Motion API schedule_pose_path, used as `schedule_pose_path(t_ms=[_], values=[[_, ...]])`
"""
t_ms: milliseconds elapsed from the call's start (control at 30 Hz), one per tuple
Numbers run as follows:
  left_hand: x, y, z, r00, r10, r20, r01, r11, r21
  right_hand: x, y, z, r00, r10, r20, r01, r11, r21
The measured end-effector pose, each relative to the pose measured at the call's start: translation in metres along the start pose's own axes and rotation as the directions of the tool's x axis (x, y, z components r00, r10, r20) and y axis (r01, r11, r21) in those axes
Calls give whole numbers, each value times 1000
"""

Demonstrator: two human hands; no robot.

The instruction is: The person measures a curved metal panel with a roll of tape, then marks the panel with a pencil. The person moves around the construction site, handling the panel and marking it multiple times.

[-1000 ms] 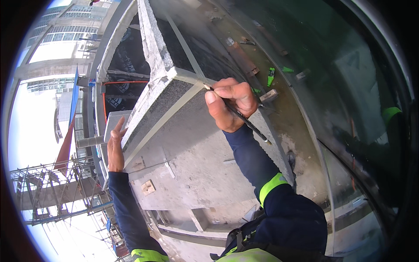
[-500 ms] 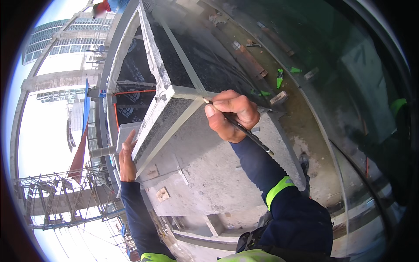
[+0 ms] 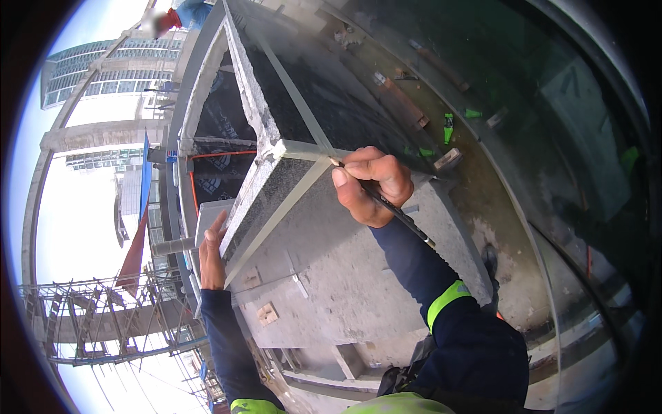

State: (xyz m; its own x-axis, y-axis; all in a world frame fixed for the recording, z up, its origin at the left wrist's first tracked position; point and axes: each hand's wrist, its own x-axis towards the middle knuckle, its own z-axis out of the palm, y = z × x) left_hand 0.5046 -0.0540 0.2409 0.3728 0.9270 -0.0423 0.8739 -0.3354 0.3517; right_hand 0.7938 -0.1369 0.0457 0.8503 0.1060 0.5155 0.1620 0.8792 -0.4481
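One pencil (image 3: 386, 205) pinched in right hand (image 3: 369, 185), tip touching stone slab (image 3: 276, 193).

Two hands: left hand (image 3: 212, 252) at lower left, right hand (image 3: 370, 185) at centre. One pencil (image 3: 386, 203). One dark stone slab (image 3: 276, 193). One metal straightedge (image 3: 272, 219). Several green scraps (image 3: 448, 127), upper right.

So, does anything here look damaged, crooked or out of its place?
Nothing looks clearly wrong. The right hand holds a pencil with its tip at the metal straightedge lying on the dark stone slab. The left hand steadies the slab's edge. That edge is rough and pale, but no crack shows.
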Motion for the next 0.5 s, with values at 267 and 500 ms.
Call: schedule_pose_path(t_ms=[267,500], values=[[0,5,0,1000,1,9,0,1000,-17,1,-5,-6,978,206,-43,-195,963,186],[1,-3,-1,1000,-6,3,6,997,-78,27,-6,-26,848,515,122,-519,764,384]])
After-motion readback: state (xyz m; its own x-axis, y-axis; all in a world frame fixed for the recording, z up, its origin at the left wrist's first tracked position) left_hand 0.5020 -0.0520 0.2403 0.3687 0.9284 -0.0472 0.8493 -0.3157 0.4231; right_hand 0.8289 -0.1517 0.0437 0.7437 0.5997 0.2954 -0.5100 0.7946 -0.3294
